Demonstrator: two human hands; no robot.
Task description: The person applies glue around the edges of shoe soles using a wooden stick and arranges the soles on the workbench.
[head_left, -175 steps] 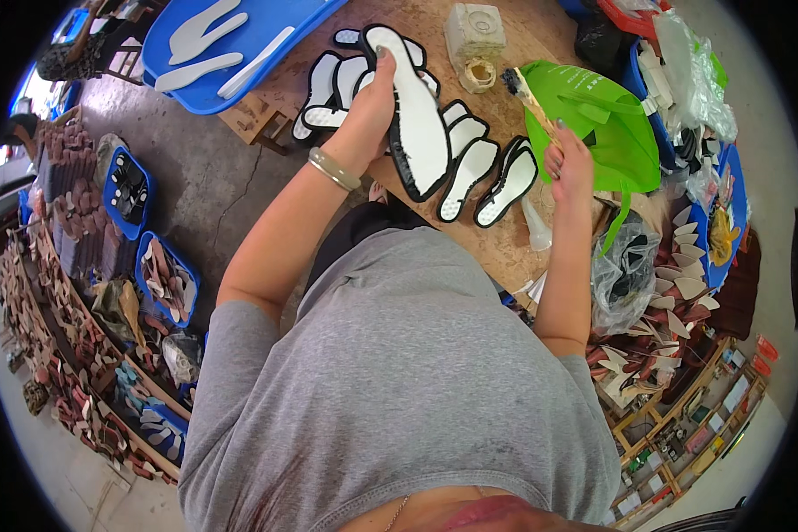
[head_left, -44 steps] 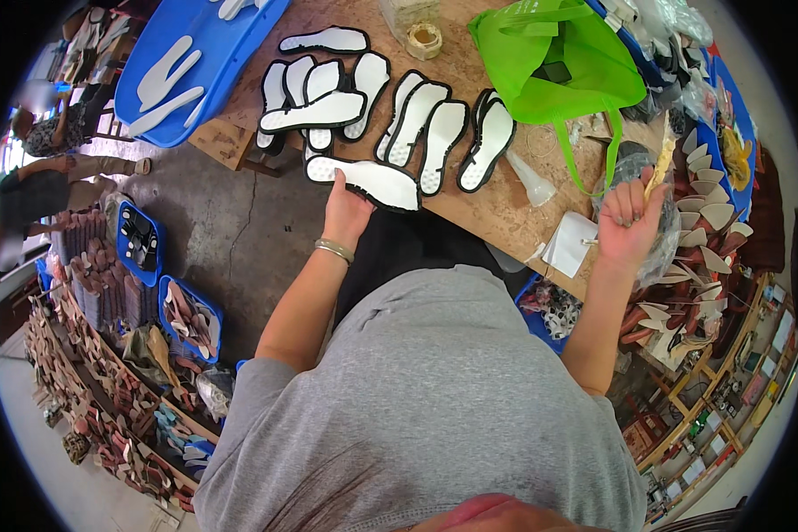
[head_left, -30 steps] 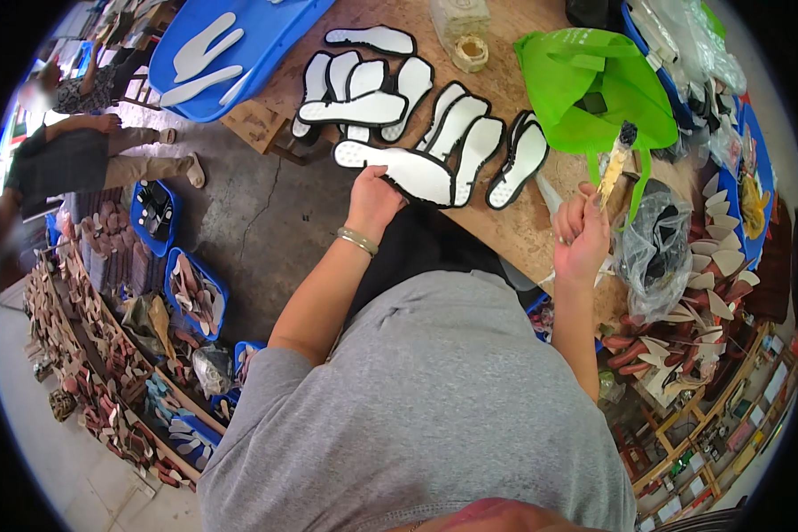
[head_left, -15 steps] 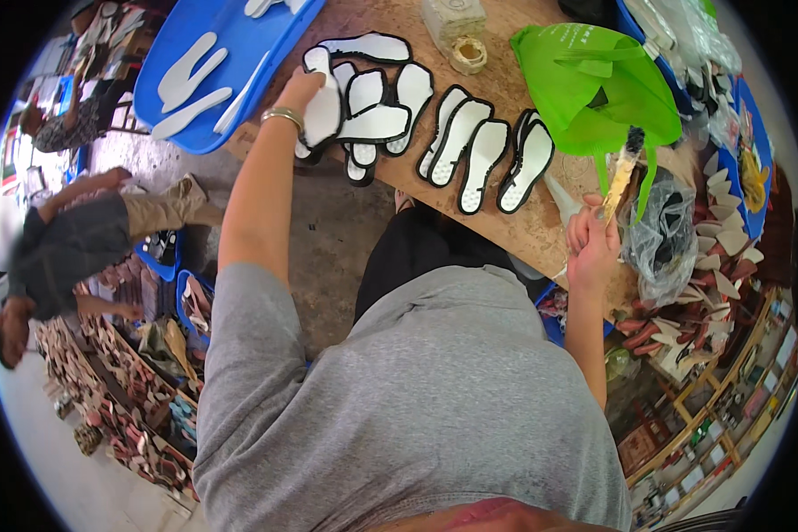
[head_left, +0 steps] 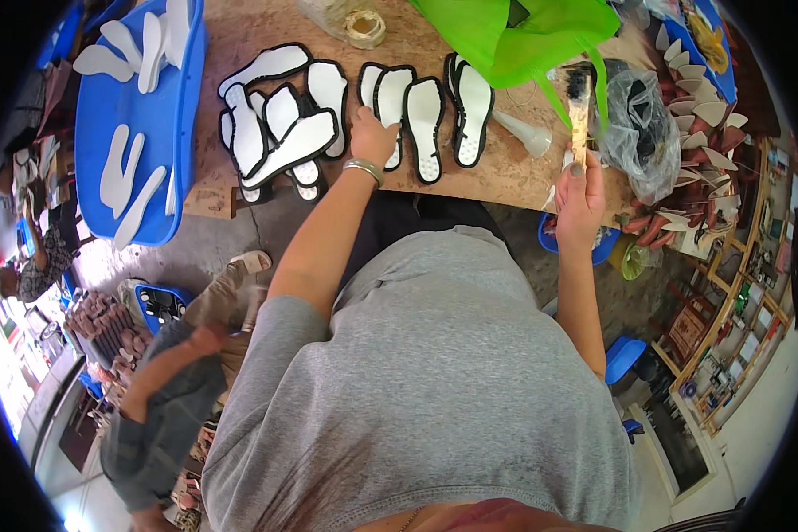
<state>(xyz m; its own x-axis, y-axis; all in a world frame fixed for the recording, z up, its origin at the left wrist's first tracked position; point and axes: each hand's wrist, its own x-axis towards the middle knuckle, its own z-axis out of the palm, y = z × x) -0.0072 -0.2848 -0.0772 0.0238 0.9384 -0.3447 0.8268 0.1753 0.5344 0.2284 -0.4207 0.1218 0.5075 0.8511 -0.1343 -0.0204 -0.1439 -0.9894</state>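
Note:
My left hand lies over the lower ends of two overlapping white insoles with black edging, on the wooden table. Its fingers are apart, and I cannot make out whether they touch the insoles. Just right of that pair lies a single insole, and beyond it another overlapping pair. Several more insoles form a crossed pile to the left of the hand, some sticking out past the table edge. My right hand is closed round a paintbrush, its dark bristles pointing up.
A blue tub with loose white insole shapes stands on the left. Toward the right are a green bag, a white cone and a clear plastic bag. A tape roll sits at the back. Another person is at lower left.
My left hand has let go of an insole on the pile and moved right to the row of insoles. The brush stays in my right hand. The view has shifted, and the other person has moved.

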